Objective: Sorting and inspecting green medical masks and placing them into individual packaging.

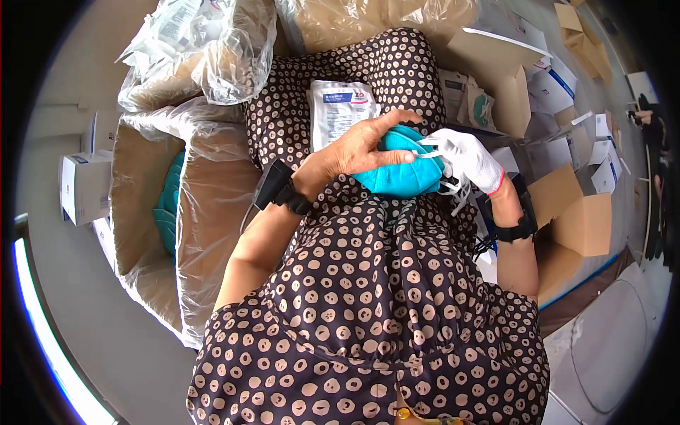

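A teal face mask (401,176) with white straps (459,190) is held between both hands above my lap. My bare left hand (363,150) is closed on its left part, thumb and fingers lying across the front. My right hand (469,160) wears a white glove with a pink cuff edge and is closed at the mask's right end, on the straps; its fingertips are partly hidden. Just beyond my left hand, a white plastic packet (338,106) with blue and red print lies on the patterned dress (354,283).
At left, a plastic-lined carton (183,241) holds several teal masks (168,202). Packets in clear plastic (195,57) sit behind it. To the right stand an open carton (496,85) with packets, several white boxes (552,85) and another open carton (577,219).
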`<state>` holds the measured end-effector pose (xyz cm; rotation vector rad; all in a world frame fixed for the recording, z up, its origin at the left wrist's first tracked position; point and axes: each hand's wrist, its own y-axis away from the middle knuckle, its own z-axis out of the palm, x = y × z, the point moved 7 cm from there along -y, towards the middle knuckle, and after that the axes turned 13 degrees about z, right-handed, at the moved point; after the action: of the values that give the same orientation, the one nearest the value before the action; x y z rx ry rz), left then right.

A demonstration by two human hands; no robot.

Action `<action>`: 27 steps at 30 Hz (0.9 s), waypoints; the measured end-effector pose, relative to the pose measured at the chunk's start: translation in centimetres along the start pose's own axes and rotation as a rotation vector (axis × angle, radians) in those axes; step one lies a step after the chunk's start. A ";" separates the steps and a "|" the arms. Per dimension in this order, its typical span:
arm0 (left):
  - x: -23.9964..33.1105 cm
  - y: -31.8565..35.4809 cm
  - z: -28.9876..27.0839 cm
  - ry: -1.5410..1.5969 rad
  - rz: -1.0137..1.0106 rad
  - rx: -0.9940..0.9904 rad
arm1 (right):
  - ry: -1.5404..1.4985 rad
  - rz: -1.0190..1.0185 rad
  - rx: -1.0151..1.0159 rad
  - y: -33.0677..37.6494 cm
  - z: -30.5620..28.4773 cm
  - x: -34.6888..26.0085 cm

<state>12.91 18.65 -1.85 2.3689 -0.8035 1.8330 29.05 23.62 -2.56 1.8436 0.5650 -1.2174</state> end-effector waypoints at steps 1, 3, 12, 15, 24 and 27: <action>0.1 -0.3 0.3 -0.046 0.019 -0.055 | -0.002 0.002 0.003 0.3 0.2 0.1; 0.7 -0.5 0.1 -0.196 0.135 -0.033 | 0.139 -0.039 0.116 1.0 0.7 -0.6; 1.3 -1.8 1.6 -0.710 0.148 -0.147 | 0.622 -0.447 0.278 1.3 0.7 -1.9; 1.5 -2.3 2.5 -0.862 0.250 -0.226 | 0.812 -0.317 0.165 1.1 0.2 -0.1; 1.5 -2.2 5.3 -0.647 0.151 -0.196 | -0.176 -0.029 0.167 3.5 -2.3 0.9; 1.1 -2.6 4.9 -0.488 0.023 -0.098 | -0.426 0.035 0.281 3.1 -1.5 1.7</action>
<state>18.54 18.78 -1.59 2.7839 -0.9283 1.1911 32.81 23.08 -2.56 1.7307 0.1280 -1.6726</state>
